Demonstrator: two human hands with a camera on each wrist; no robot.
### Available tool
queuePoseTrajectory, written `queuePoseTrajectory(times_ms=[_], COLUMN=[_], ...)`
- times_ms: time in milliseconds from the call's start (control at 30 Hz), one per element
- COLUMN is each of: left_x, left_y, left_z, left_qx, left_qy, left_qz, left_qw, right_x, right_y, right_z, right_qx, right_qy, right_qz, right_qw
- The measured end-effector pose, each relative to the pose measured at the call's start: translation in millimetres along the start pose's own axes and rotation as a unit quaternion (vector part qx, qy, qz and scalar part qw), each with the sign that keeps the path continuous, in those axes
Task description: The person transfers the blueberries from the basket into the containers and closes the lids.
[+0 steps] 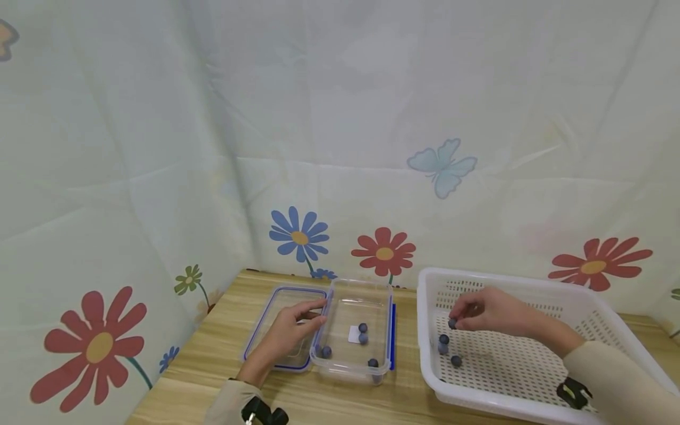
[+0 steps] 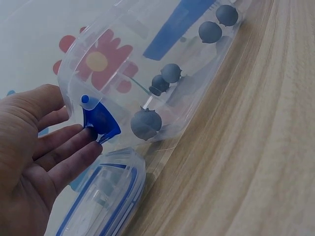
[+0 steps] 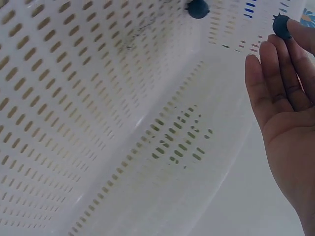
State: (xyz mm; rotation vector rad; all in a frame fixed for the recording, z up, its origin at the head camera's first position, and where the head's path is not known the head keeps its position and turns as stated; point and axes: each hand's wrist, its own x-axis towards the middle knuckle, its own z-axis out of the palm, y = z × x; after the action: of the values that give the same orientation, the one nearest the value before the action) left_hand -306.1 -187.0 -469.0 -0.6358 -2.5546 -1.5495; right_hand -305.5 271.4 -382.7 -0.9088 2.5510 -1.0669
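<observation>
Head cam, wood tbl (image 1: 340, 404), floral backdrop (image 1: 345, 118), L hand (image 1: 287, 332) loose at clr box (image 1: 347, 360), R hand (image 1: 496, 310) pinching blueberry (image 1: 452, 323)

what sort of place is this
Probably a makeshift indoor filming booth: flowered sheeting hangs behind and beside a wood-grain table, and a black device sits at each wrist.

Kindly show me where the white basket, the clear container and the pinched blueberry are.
White basket (image 1: 427, 332): head view, on its left rim.
Clear container (image 1: 347, 353): head view, on bare floor.
Pinched blueberry (image 3: 281, 26): right wrist view, on its visible middle.
</observation>
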Motion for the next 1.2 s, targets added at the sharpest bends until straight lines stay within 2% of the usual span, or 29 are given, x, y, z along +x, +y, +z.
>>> queuePoseTrajectory(times_ms=[267,400,767,1067,1200], left_x=[1.8,1.8,1.6,1.6,1.5], left_y=[-2.0,-2.6,-1.3,-2.2,-2.7], left_z=[0.6,0.8,0.2,0.0,-0.2], left_qx=[-0.006,-0.009,-0.007,-0.008,-0.006], left_qy=[0.002,0.001,0.002,0.0,-0.001], left_qz=[0.002,0.002,0.003,0.006,0.007], left_qw=[1.0,1.0,1.0,1.0,1.0], right_x=[1.8,3.4,17.2,35.5,44.8], right_y=[-16,-23,-44,-62,-68], right_z=[-8,-8,0,13,22], right_qx=[-0.013,-0.016,0.004,0.028,0.019], right_qy=[0.069,0.087,0.099,0.097,0.095], right_qz=[-0.015,-0.018,-0.044,-0.052,-0.045], right_qw=[0.9974,0.9959,0.9941,0.9936,0.9942])
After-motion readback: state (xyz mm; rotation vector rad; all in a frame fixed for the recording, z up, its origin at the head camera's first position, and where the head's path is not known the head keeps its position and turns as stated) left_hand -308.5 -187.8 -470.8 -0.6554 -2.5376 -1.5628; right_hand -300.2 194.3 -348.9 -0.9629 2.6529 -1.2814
